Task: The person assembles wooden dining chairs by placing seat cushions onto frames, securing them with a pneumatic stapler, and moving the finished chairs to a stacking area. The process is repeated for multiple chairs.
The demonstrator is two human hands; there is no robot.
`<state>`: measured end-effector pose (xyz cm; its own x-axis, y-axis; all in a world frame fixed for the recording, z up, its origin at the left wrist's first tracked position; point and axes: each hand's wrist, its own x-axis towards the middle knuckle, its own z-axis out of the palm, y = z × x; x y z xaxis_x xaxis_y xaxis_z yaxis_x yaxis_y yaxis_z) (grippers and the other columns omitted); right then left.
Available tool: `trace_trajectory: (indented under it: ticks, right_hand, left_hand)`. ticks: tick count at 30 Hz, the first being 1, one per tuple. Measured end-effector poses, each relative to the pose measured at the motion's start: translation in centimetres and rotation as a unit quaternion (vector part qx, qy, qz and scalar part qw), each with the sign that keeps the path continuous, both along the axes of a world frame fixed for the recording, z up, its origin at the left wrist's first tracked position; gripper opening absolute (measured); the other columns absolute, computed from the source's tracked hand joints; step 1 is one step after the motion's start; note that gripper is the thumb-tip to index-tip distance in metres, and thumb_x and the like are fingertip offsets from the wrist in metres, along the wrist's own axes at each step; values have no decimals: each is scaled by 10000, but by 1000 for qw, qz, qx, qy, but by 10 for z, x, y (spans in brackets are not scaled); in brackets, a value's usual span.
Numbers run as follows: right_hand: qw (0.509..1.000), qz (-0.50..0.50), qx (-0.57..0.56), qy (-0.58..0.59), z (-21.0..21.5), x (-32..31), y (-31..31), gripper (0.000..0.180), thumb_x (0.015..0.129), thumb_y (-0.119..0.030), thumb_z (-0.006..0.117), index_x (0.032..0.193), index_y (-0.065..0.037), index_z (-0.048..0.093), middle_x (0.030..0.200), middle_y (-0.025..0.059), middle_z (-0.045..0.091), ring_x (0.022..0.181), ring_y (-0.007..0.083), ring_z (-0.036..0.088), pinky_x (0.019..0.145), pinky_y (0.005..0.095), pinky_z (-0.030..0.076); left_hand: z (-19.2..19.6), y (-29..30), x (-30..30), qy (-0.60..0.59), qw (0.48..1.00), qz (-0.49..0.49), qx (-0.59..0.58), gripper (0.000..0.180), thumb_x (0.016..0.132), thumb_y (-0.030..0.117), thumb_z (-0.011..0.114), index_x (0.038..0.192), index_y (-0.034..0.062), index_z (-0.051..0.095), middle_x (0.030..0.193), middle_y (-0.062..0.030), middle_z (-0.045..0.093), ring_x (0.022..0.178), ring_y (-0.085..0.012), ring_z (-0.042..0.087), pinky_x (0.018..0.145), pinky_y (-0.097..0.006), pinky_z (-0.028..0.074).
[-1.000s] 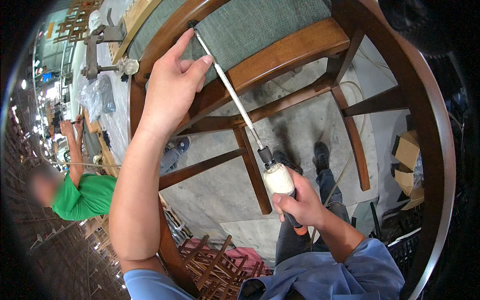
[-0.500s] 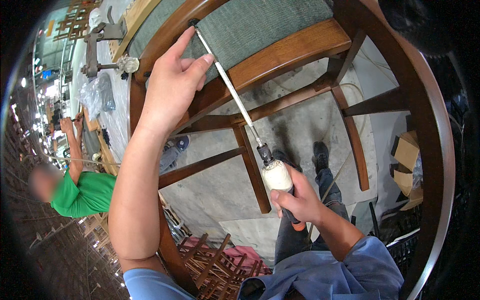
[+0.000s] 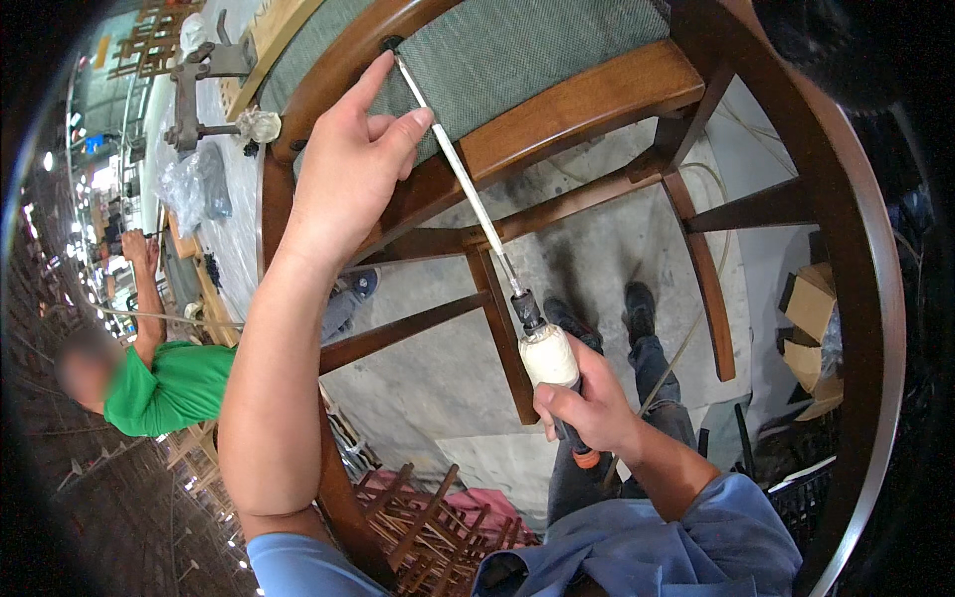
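Observation:
My right hand is wrapped round the grip of a power screwdriver with a white-wrapped body and a black chuck. From it a long metal bit runs up and left to a dark fastener at the chair's curved wooden rail. My left hand is beside the bit's upper end. Its index finger stretches to just below the fastener, and its thumb lies against or close to the shaft. The other fingers are loosely bent. The brown wooden chair has a green-grey fabric panel.
A metal clamp stands at upper left near clear plastic wrap. A co-worker in a green shirt is at far left. Cardboard boxes lie at right. Stacked wooden frames are below, and a thin hose crosses the floor.
The screwdriver's handle and my right hand have shifted slightly left and down. My left hand keeps its place by the fastener. The co-worker's arm has moved a little.

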<state>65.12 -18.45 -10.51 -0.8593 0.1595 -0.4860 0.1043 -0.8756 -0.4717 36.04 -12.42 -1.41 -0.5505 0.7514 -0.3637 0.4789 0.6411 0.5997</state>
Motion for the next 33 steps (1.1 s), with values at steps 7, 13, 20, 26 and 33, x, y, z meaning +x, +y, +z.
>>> trace_trajectory:
  ticks: [7,13,20,26,33]
  right_hand:
    - [1000,-17,-6,-4,1,-7,-9,351,920,-64,615,1251,1,514,903,28,579,647,85,589,489,279,535]
    - [1000,14,-20,-5,10,-4,8,345,912,-82,621,1232,-8,515,843,23,577,639,86,578,498,279,520]
    - [997,39,47,-43,5,3,23,332,898,-93,622,1206,-18,521,814,23,579,628,90,574,506,286,499]
    - [999,28,16,-22,7,1,17,355,918,-65,603,1258,-25,506,841,16,569,614,85,568,508,282,512]
    - [1000,3,8,14,-2,-6,-2,349,938,-35,576,1275,-22,489,846,8,555,603,83,567,506,275,518]
  left_hand:
    - [-4,-1,-3,-6,1000,-8,10,717,975,207,659,1579,35,313,616,23,537,596,-46,437,599,-229,402]
    - [2,0,0,0,1000,-7,1,717,973,206,658,1577,31,313,617,17,544,597,-47,446,599,-231,407]
    - [-4,-1,-2,-24,999,1,24,715,974,190,660,1576,27,312,618,19,535,596,-46,435,587,-233,397]
    - [-4,0,-3,-30,999,-3,29,723,975,185,663,1583,33,301,622,26,529,599,-48,428,585,-232,389]
    - [5,-1,-1,-59,998,27,5,710,979,220,661,1571,21,324,649,26,546,633,-41,457,626,-222,391]
